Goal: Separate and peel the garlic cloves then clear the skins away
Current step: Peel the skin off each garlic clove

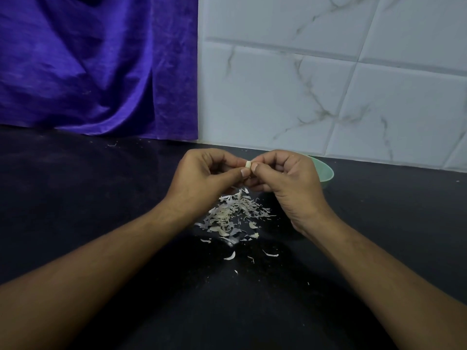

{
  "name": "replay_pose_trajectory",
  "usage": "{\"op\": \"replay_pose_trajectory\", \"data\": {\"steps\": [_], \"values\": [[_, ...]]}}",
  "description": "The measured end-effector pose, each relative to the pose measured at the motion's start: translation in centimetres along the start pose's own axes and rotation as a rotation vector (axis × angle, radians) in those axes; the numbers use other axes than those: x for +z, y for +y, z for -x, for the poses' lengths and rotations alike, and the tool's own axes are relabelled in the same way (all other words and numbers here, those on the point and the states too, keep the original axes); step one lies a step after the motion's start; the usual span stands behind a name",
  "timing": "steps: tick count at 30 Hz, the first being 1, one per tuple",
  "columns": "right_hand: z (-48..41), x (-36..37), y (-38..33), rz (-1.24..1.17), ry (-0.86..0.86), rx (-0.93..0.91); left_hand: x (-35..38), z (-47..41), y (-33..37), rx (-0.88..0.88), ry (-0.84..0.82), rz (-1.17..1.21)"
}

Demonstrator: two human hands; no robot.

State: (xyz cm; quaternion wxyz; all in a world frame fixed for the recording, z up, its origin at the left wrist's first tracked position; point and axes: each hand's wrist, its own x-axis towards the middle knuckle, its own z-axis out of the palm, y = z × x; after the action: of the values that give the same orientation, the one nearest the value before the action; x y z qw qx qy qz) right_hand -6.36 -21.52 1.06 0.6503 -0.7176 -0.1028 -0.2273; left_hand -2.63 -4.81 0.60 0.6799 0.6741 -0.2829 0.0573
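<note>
Both hands raised above black counter, fingertips meeting at centre. L hand and R hand each have fingers curled, thumb and forefinger pinching one small pale garlic clove between them; clove is held in air, approx. above pile of skins. Skins lie loose on counter directly below hands, w/ a few stray flakes nearer the person. Green bowl sits on counter just behind R hand, mostly hidden by it; contents not visible. Purple cloth hangs at rear left; marbled white tile wall at rear right.
</note>
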Motion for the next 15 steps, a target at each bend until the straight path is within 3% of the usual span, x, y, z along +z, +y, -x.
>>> {"op": "replay_pose_trajectory", "data": {"steps": [8, 15], "values": [[-0.08, -0.18, -0.24, 0.027, -0.059, 0.059, 0.14, -0.17, 0.31, -0.076, 0.008, 0.189], [-0.12, -0.39, -0.14, 0.09, -0.058, 0.037, -0.14, -0.45, -0.06, -0.092, 0.027, 0.175]]}}
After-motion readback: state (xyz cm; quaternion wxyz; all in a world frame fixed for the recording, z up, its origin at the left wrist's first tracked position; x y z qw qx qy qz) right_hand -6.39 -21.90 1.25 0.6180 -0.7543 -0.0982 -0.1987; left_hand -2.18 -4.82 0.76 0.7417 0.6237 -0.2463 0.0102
